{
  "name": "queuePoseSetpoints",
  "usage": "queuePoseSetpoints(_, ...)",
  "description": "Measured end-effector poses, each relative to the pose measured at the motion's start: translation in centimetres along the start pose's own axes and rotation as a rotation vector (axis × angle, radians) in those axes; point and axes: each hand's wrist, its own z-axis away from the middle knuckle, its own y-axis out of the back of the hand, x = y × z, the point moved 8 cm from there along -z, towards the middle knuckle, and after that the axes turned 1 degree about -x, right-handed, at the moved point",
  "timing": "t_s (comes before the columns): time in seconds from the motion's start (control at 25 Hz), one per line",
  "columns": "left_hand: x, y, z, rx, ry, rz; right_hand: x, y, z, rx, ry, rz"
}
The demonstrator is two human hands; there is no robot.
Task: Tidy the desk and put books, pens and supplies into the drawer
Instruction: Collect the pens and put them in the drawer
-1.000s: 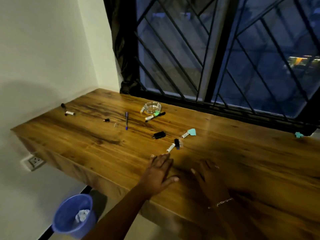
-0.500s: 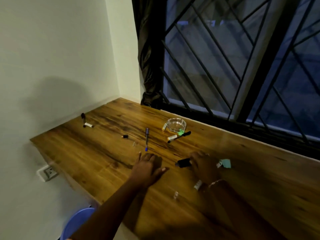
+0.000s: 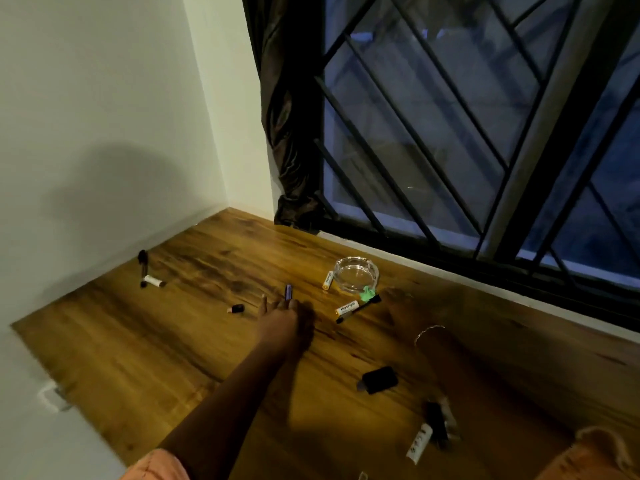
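Left grip (image 3: 281,315): reaching across the table (image 3: 145,348), fingers clenching over the near part of the blue pen (image 3: 288,292); the pen's far end is sticking out past the knuckles, near the table's middle.

Right grip (image 3: 398,304): hovering beside the black pen (image 3: 362,305), too blurred to be telling whether released or clenched.

Step in hand, as judged: lifting the blue pen for the drawer, which is not showing. Doing it well is meaning pinching the barrel near its middle so it is lying level, and lifting straight up so the black cap (image 3: 237,309) just beside is not getting knocked away.

Lying around, going outward: white battery (image 3: 347,308) touching the black pen; green scrap (image 3: 367,293); glass ashtray (image 3: 356,273); second battery (image 3: 327,280) against its rim; black marker (image 3: 143,263) by the wall; small black box (image 3: 379,379) nearer the person.

Writing: the white battery is bearing a blue word, seemingly "Heybright"; the second battery's print is being too small to read.
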Motion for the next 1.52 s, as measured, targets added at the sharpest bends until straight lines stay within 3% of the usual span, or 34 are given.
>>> queuePoseSetpoints(0.28, 0.0, -1.6, -3.2, -0.014, 0.164, -0.005, 0.5, -1.2, -2.8, 0.047, 0.101, 0.091)
queuePoseSetpoints(0.48, -0.1, -2.0, -4.6, 0.01, 0.215, 0.143, 2.7, -1.9, -1.6, 0.093, 0.037, 0.052)
queuePoseSetpoints(0.6, -0.7, -0.1, -4.2, 0.11, 0.184, 0.294, 2.5, -0.5, -0.1, 0.193, 0.079, -0.266)
queuePoseSetpoints(0.72, -3.8, 1.9, -4.1, 0.281, 0.203, 0.548, 0.9, 2.8, 1.7, 0.336, 0.113, -0.864)
queuePoseSetpoints(0.8, -6.4, 2.7, -4.6, 0.383, 0.222, 0.664, -0.8, 4.8, 1.9, 0.43, 0.123, -1.128)
queuePoseSetpoints(1.0, -17.2, 3.3, -5.5, 0.531, 0.39, 0.738, -9.0, 6.6, -0.2, 0.493, 0.215, -1.002)
queuePoseSetpoints(1.16, -28.1, 2.5, -6.0, 0.508, 0.593, 0.68, -11.5, 5.8, -0.9, 0.494, 0.089, -1.041)
queuePoseSetpoints(1.28, -35.5, 1.1, -6.8, 0.401, 0.776, 0.599, -13.4, 6.2, -2.5, 0.525, 0.029, -1.01)
queuePoseSetpoints(1.4, -39.5, -0.7, -7.8, 0.268, 0.879, 0.6, -14.9, 6.2, -4.7, 0.511, -0.055, -0.988)
queuePoseSetpoints(1.52, -40.9, -2.5, -9.2, 0.189, 0.874, 0.598, -16.6, 6.4, -5.6, 0.506, -0.064, -1.018)
